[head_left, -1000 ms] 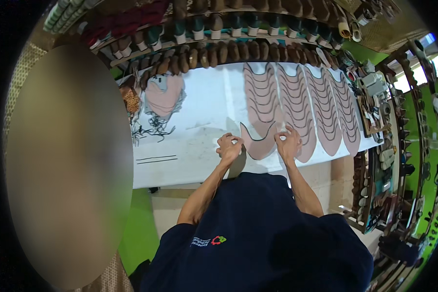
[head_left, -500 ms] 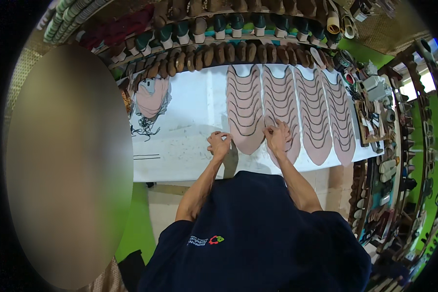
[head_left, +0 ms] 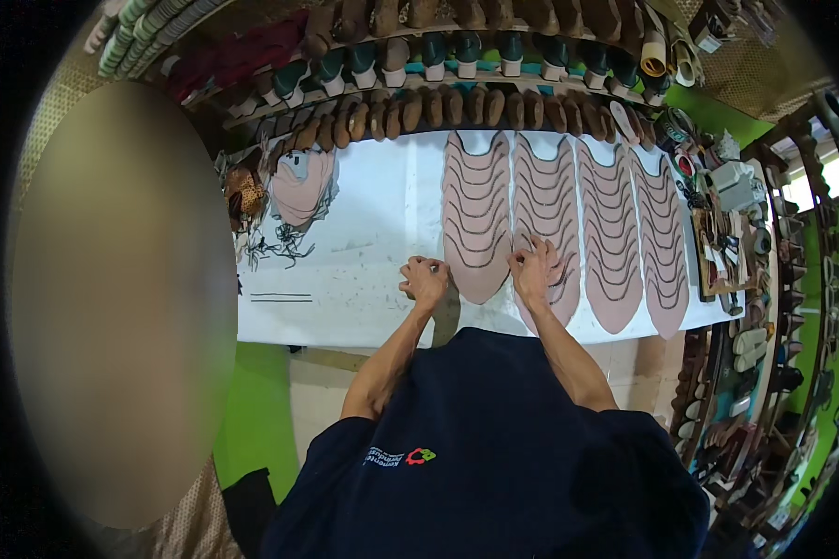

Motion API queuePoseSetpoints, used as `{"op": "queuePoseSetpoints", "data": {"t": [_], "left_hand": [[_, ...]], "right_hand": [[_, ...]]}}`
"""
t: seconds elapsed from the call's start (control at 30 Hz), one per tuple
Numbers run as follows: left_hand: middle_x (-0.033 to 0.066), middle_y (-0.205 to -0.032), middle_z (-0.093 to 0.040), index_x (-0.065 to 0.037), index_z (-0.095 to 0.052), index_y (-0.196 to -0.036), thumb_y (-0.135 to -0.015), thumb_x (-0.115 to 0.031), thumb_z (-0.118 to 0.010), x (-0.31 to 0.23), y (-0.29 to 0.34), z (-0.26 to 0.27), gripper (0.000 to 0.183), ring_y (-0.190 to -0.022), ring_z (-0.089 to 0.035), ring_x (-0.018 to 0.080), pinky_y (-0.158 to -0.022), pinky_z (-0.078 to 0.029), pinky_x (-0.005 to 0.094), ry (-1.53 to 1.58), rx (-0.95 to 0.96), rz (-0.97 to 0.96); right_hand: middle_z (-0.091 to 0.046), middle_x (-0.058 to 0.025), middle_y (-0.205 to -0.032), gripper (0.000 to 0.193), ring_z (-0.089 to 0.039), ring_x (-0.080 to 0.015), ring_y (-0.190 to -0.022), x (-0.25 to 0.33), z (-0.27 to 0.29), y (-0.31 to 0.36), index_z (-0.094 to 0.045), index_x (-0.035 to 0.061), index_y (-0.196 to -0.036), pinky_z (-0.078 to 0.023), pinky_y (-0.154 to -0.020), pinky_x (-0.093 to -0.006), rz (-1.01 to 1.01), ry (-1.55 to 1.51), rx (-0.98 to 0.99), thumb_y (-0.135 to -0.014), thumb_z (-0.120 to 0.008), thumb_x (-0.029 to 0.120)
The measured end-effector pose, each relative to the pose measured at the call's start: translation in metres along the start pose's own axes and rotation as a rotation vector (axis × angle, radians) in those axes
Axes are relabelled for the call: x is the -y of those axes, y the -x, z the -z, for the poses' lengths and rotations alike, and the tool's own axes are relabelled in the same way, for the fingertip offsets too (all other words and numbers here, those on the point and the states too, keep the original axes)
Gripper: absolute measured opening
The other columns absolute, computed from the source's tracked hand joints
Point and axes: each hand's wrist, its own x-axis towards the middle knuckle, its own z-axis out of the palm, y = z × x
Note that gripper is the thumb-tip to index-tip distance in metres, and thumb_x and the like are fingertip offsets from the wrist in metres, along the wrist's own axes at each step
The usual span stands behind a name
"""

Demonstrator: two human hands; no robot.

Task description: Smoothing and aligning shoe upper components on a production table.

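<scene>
Pink, U-shaped pieces with dark curved edges, looking like shoe uppers, lie overlapped in several long columns on the white table. At the near end of the leftmost column is the frontmost pink shoe upper piece (head_left: 476, 277). My left hand (head_left: 426, 281) is at its left edge with fingers curled and the thumb side against it. At its right edge, my right hand (head_left: 533, 270) has thumb and forefinger drawn together, its other fingers lying over the second column (head_left: 543, 182). The fingertips are too small to see exactly how they grip the edge.
A pile of pink pieces (head_left: 303, 194) and dark cords (head_left: 284, 248) lie at the table's left. Two thin dark strips (head_left: 281, 299) rest nearer. A wooden tray of tools (head_left: 720, 252) stands at the right end. Shoe racks (head_left: 457, 107) line the back. A blurred shape (head_left: 126, 307) covers the left.
The whole view has shifted slightly, with the table's contents sitting a little lower and farther right. My hands stay at the same two edges of the front piece, with little finger movement.
</scene>
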Motion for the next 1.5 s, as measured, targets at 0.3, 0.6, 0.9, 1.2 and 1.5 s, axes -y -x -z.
{"op": "queuePoseSetpoints", "data": {"t": [0.3,0.6,0.9,1.2,1.5], "left_hand": [[0.0068,-0.131,-0.058,-0.021,-0.084,-0.096,-0.085,-0.037,-0.075,0.0,0.001,0.0,0.022,-0.132,-0.042,0.0337,-0.102,-0.031,0.0649,-0.013,-0.043,-0.039],[0.0106,-0.14,-0.056,-0.023,-0.075,-0.122,-0.083,-0.041,-0.077,0.025,0.011,0.006,0.043,-0.139,-0.041,0.0351,-0.105,-0.03,0.0639,0.081,-0.148,-0.052],[0.0163,-0.162,-0.039,-0.023,-0.071,-0.13,-0.086,-0.034,-0.075,0.108,-0.023,0.09,0.046,-0.148,-0.03,0.0384,-0.107,-0.022,0.0715,0.018,-0.338,-0.068],[0.0155,-0.176,-0.013,-0.027,-0.061,-0.147,-0.089,-0.033,-0.073,0.194,-0.101,0.204,0.06,-0.158,-0.015,0.0443,-0.109,-0.017,0.0835,-0.328,-0.278,-0.327],[0.0147,-0.177,-0.011,-0.031,-0.058,-0.149,-0.089,-0.033,-0.074,0.215,-0.213,0.267,0.062,-0.159,-0.013,0.0464,-0.111,-0.014,0.0849,-0.376,-0.076,-0.475]], "right_hand": [[-0.053,-0.0122,-0.152,0.039,-0.038,-0.0401,-0.147,0.01,0.004,0.015,-0.074,0.0142,-0.122,-0.019,-0.117,-0.0715,0.316,0.209,-0.113,-0.088,-0.077,0.033],[-0.057,-0.0091,-0.145,0.03,-0.041,-0.0354,-0.146,0.023,-0.005,0.043,-0.079,0.0153,-0.11,-0.018,-0.121,-0.0701,0.397,0.18,0.125,-0.085,-0.078,0.032],[-0.056,-0.0101,-0.146,0.024,-0.039,-0.0384,-0.146,0.116,-0.052,0.001,-0.082,0.0163,-0.103,-0.022,-0.117,-0.0705,0.654,0.086,0.112,-0.087,-0.078,0.034],[-0.057,-0.0103,-0.147,0.018,-0.039,-0.0376,-0.146,0.297,-0.163,-0.039,-0.083,0.0165,-0.098,-0.019,-0.12,-0.0694,0.92,0.098,0.194,-0.086,-0.08,0.03],[-0.055,-0.0094,-0.145,0.015,-0.04,-0.0347,-0.147,0.397,-0.265,-0.099,-0.074,0.0181,-0.094,-0.017,-0.121,-0.0694,0.963,0.131,0.3,-0.081,-0.083,0.02]]}}
